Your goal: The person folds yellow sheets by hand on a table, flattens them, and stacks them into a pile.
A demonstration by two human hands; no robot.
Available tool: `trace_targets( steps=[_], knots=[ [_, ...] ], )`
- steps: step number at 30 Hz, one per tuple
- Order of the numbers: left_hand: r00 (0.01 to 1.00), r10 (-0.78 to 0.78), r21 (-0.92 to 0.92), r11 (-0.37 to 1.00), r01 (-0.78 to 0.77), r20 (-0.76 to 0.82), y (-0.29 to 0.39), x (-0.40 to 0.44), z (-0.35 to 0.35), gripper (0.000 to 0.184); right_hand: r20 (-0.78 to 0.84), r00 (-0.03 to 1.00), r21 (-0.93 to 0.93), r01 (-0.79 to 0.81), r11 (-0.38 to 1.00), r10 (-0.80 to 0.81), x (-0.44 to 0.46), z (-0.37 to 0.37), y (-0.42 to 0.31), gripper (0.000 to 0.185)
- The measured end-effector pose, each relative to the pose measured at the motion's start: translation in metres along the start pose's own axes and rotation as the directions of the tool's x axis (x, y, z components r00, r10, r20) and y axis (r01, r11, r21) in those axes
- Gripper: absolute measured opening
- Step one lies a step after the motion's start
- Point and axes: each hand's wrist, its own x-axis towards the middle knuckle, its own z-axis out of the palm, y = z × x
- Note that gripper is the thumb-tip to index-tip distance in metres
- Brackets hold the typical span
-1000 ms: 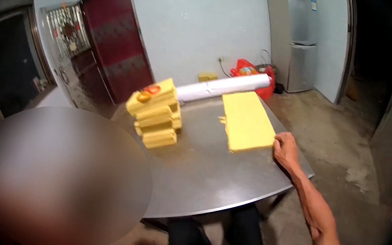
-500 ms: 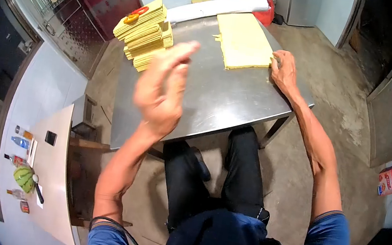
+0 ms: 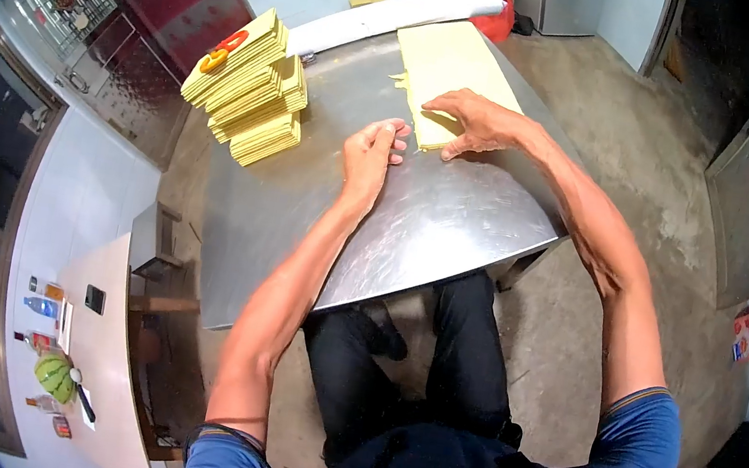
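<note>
A flat stack of yellow sheets (image 3: 456, 64) lies on the metal table (image 3: 302, 205). Over its near edge, my right hand (image 3: 476, 124) has its thumb and fingers spread apart, with the thumb at the edge. My left hand (image 3: 371, 157) is just left of the stack's near corner, its fingers curled; what they hold, if anything, is hidden. Folded yellow bundles (image 3: 251, 92) are piled at the table's left, with a red and an orange ring (image 3: 217, 57) on top.
A long white roll (image 3: 395, 17) lies along the table's far edge, with a red bag (image 3: 491, 21) behind it. On a side table (image 3: 103, 292) at the left are a phone (image 3: 95, 298), a green melon (image 3: 54, 377) and several bottles.
My left hand has moved from near the bundles towards the yellow stack, its fingers now curled. My right hand has left the stack's right corner and moved left over its near edge.
</note>
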Motion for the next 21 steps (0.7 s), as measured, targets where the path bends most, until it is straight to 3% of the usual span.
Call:
trace_targets(
  steps=[3,7,10,21],
  knots=[
    [0.994,0.109,0.003,0.994,-0.109,-0.001,-0.015,0.0,0.0,0.036,-0.032,0.999,0.101,0.008,0.995,-0.005,-0.002,0.014,0.022,0.086],
    [0.995,0.084,0.059,0.994,-0.088,0.059,-0.013,0.006,-0.012,0.035,-0.026,1.0,0.188,-0.012,0.982,0.017,-0.005,0.013,0.027,0.081],
    [0.998,0.054,-0.074,0.996,-0.052,0.025,-0.013,0.008,-0.013,0.034,-0.033,0.999,0.201,-0.019,0.979,0.027,-0.006,0.005,0.021,0.075],
    [0.997,0.055,0.072,0.996,-0.059,0.057,-0.008,0.001,-0.008,0.024,-0.031,0.997,0.312,-0.057,0.948,0.07,-0.004,0.008,0.031,0.066]
  ],
)
